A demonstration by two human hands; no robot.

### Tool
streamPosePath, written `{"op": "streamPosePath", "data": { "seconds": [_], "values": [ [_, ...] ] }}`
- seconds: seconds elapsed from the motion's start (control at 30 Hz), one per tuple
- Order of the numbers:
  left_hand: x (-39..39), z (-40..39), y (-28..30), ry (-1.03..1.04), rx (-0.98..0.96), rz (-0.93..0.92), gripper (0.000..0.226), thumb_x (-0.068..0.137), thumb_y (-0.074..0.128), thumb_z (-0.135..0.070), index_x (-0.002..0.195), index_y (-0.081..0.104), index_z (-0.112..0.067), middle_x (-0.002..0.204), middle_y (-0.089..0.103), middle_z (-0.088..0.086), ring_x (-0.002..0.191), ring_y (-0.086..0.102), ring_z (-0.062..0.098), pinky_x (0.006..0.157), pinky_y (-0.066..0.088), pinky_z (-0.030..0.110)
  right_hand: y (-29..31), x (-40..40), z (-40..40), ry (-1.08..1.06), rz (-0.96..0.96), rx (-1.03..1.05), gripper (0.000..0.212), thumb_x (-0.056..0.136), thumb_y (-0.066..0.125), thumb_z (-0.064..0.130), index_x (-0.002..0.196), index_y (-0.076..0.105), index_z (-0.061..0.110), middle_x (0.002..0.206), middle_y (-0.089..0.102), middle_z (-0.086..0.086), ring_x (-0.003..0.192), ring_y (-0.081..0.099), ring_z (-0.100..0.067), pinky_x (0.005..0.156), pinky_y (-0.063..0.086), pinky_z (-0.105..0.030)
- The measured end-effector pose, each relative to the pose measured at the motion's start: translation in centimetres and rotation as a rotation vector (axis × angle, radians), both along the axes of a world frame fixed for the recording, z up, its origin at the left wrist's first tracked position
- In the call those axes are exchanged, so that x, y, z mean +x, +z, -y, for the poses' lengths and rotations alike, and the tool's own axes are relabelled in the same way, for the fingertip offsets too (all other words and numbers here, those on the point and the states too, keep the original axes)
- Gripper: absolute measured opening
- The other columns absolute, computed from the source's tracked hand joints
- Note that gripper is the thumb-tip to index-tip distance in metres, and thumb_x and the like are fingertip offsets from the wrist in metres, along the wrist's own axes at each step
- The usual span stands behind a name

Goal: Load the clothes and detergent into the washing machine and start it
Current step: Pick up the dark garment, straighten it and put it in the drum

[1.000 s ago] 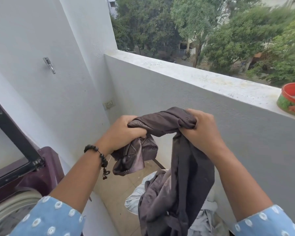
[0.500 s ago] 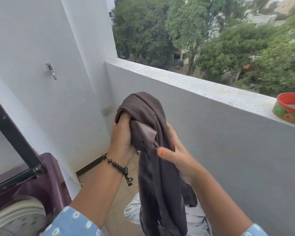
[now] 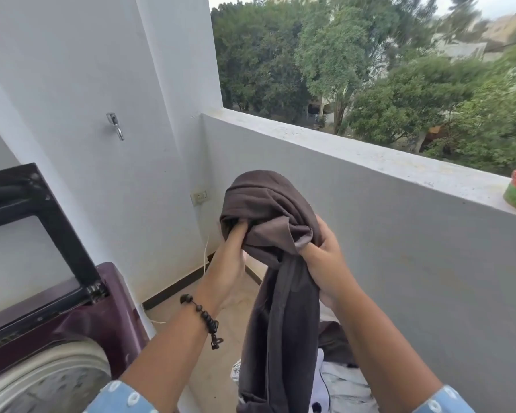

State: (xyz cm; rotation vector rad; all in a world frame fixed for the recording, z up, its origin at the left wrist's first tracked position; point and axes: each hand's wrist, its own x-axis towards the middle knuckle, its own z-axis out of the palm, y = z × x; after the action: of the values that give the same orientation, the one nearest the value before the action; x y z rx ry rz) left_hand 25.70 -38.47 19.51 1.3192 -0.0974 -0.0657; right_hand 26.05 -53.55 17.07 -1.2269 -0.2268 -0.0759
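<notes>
No brand name or lettering can be read on anything here. The person holds a dark brown garment (image 3: 276,234) up at chest height, over the pale clothes pile (image 3: 344,386) on the floor. The left hand (image 3: 227,263) pushes its fingers up into the bunched top, its grip buried in cloth; the right hand (image 3: 325,263) is clamped around the gathered neck below. The washing machine (image 3: 72,332) stands open at the left, lid raised.
</notes>
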Motion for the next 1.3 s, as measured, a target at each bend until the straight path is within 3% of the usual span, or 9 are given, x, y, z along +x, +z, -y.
{"op": "streamPosePath", "data": {
  "seconds": [0.1,0.23,0.37,0.43,0.57,0.63,0.77,0.9,1.3],
  "values": [
    [0.1,-3.1,-1.3,-0.068,0.162,0.048,0.075,0.076,0.069,-0.054,0.14,0.032,-0.042,0.144,0.049,-0.012,0.131,0.048,0.003,0.117,0.03,0.043,0.9,0.9,0.4,-0.08,0.08,-0.194,0.034,0.073,0.066,0.006,0.106,0.067,0.016,0.097,0.074,-0.004,0.092,0.068,-0.02,0.082,0.054,-0.042],
    [0.0,-6.4,0.5,-0.102,0.498,0.239,0.118,0.062,0.08,-0.047,0.147,-0.002,-0.054,0.16,0.012,-0.02,0.142,0.019,-0.01,0.109,0.023,0.016,2.0,1.6,1.3,-0.137,0.209,-0.666,0.026,0.069,0.071,0.012,0.095,0.066,0.014,0.083,0.07,-0.006,0.075,0.063,-0.02,0.07,0.052,-0.044],
    [-0.5,-6.0,2.0,-0.164,1.118,0.573,0.141,0.048,0.078,-0.07,0.141,-0.027,-0.056,0.163,-0.007,-0.017,0.149,-0.013,0.002,0.12,-0.009,0.052,3.2,0.6,0.5,-0.029,0.305,-1.049,0.025,0.072,0.072,0.007,0.094,0.063,0.013,0.08,0.068,-0.002,0.077,0.062,-0.022,0.072,0.051,-0.041],
    [-0.3,-4.8,1.8,-0.267,1.247,0.589,0.144,0.051,0.079,-0.069,0.14,-0.032,-0.053,0.162,0.018,-0.009,0.151,0.006,0.007,0.116,-0.016,0.059,3.8,-0.1,-0.5,0.02,0.327,-1.127,0.03,0.071,0.07,0.008,0.097,0.059,0.015,0.081,0.066,-0.001,0.075,0.06,-0.02,0.069,0.051,-0.04],
    [0.6,-3.6,0.6,-0.264,1.156,0.602,0.121,0.066,0.083,-0.043,0.151,-0.004,-0.046,0.12,0.054,-0.034,0.113,0.055,0.001,0.119,0.019,0.046,3.9,-0.7,-0.3,0.054,0.264,-1.081,0.062,0.069,0.077,0.011,0.122,0.046,0.022,0.103,0.062,0.008,0.085,0.061,-0.002,0.071,0.05,-0.019],
    [1.1,-3.7,0.4,-0.204,1.053,0.643,0.101,0.067,0.083,-0.03,0.149,0.024,-0.041,0.107,0.058,-0.027,0.097,0.059,0.006,0.096,0.045,0.027,3.6,-1.0,0.4,0.087,0.216,-0.999,0.072,0.07,0.079,0.016,0.13,0.041,0.029,0.119,0.058,0.009,0.103,0.06,-0.001,0.083,0.051,-0.021],
    [2.0,-4.6,-0.3,-0.141,0.532,0.401,0.063,0.065,0.076,-0.015,0.123,0.058,-0.029,0.108,0.071,-0.006,0.097,0.068,0.007,0.085,0.054,0.028,2.5,-1.2,1.7,0.138,0.069,-0.725,0.103,0.064,0.084,0.039,0.143,0.021,0.055,0.149,0.036,0.017,0.141,0.031,0.001,0.112,0.032,-0.037],
    [3.0,-5.4,-0.7,0.012,-0.019,0.187,0.04,0.067,0.066,-0.001,0.107,0.063,-0.009,0.088,0.074,-0.001,0.083,0.069,0.014,0.072,0.055,0.03,0.3,-1.2,0.9,0.17,-0.048,-0.554,0.122,0.055,0.088,0.043,0.149,0.01,0.052,0.153,0.034,0.012,0.14,0.038,-0.007,0.117,0.032,-0.044],
    [3.4,-7.3,-2.1,-0.01,-0.129,0.001,0.073,0.068,0.076,-0.017,0.136,0.049,-0.011,0.131,0.061,0.013,0.123,0.056,0.034,0.098,0.05,0.049,-1.4,-0.5,-2.9,0.053,-0.094,-0.361,0.057,0.078,0.078,0.008,0.126,0.056,0.028,0.116,0.071,0.006,0.109,0.067,-0.014,0.088,0.055,-0.031]
  ]
}}
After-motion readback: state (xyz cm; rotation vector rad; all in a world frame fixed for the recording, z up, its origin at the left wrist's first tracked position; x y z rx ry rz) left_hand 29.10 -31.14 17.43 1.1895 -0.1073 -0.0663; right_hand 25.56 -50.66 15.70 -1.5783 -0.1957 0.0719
